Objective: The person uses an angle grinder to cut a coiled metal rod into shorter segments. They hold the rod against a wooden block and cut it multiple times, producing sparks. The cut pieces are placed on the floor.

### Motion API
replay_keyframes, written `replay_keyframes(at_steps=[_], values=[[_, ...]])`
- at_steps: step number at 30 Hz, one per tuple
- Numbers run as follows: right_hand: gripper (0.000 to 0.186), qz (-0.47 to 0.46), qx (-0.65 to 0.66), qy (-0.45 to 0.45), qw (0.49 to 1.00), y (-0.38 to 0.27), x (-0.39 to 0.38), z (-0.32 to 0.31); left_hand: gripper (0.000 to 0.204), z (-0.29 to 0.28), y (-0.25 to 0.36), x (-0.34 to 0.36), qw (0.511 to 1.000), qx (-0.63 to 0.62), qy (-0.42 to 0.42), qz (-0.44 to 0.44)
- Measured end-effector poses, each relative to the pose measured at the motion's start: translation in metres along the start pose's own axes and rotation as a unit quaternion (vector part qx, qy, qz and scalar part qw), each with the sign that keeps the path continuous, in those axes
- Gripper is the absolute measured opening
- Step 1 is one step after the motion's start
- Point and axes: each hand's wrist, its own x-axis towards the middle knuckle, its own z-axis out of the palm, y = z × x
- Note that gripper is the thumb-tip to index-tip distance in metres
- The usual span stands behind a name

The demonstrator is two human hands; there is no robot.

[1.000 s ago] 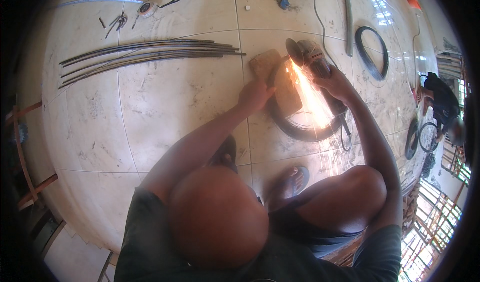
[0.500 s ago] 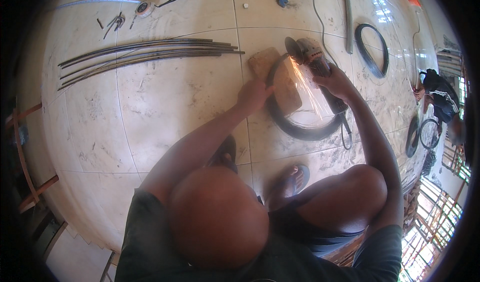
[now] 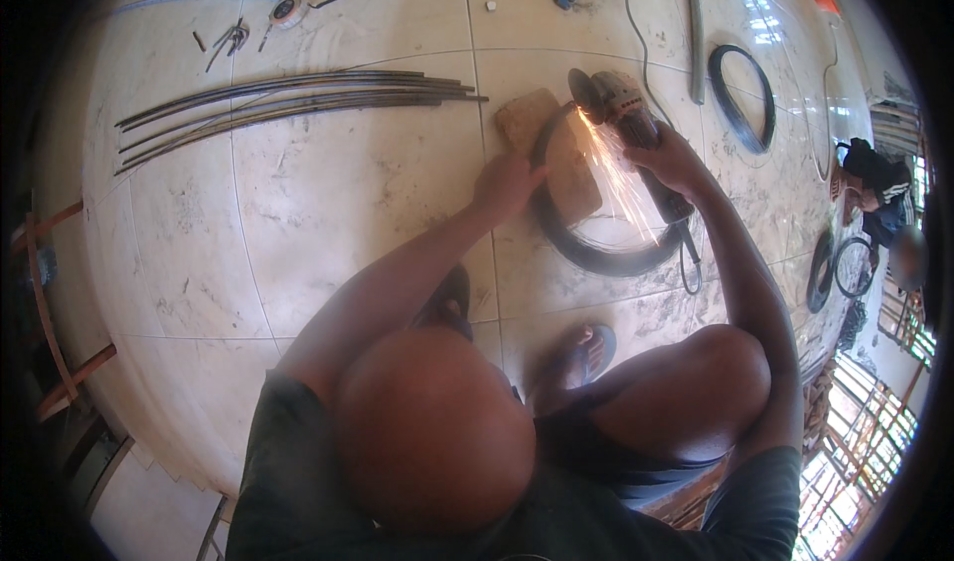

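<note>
My right hand point(image 3: 668, 160) is wrapped round the body of an angle grinder point(image 3: 636, 122). Its cutting disc point(image 3: 584, 96) meets the far side of a coil of dark wire point(image 3: 596, 257), and orange sparks point(image 3: 618, 178) spray back toward me inside the ring. On the coil's left side, my left hand point(image 3: 509, 180) grips the wire, thumb over it; the other fingers are mostly hidden. Brownish blocks point(image 3: 527, 119) lie under the coil's left part. The grinder's rear end and cord loop cross the coil's right side.
Several thin metal rods point(image 3: 298, 99) lie at the left, below a tape measure point(image 3: 289, 11) and short cut pieces point(image 3: 231, 42). Another wire coil point(image 3: 742, 99) and a grey pipe point(image 3: 694, 34) are at the right. The grinder's cord point(image 3: 641, 39) runs away. A co-worker point(image 3: 879, 188) crouches far right.
The sparks spread longer and brighter toward me. Both my hands and the grinder hold nearly the same place. The co-worker at the far right has shifted posture.
</note>
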Motion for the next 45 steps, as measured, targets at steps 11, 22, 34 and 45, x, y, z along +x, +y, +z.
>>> replay_keyframes(at_steps=[11, 22, 34, 45], values=[[0.061, -0.012, -0.006, -0.009, 1.0, 0.007, 0.002, 0.001, 0.053, 0.006, -0.006, 0.003, 0.998, 0.001, 0.053, 0.026], [0.054, -0.025, 0.0, 0.005, 1.0, 0.024, 0.008, 0.005, 0.053, 0.006, -0.005, 0.003, 0.998, 0.004, 0.057, 0.034], [0.054, -0.018, 0.023, -0.002, 1.0, 0.007, -0.002, 0.002, 0.052, 0.007, -0.008, 0.003, 0.996, 0.034, 0.067, 0.044], [0.054, -0.019, 0.024, -0.002, 1.0, 0.006, -0.002, 0.003, 0.051, 0.01, -0.01, 0.004, 0.996, 0.03, 0.074, 0.048]])
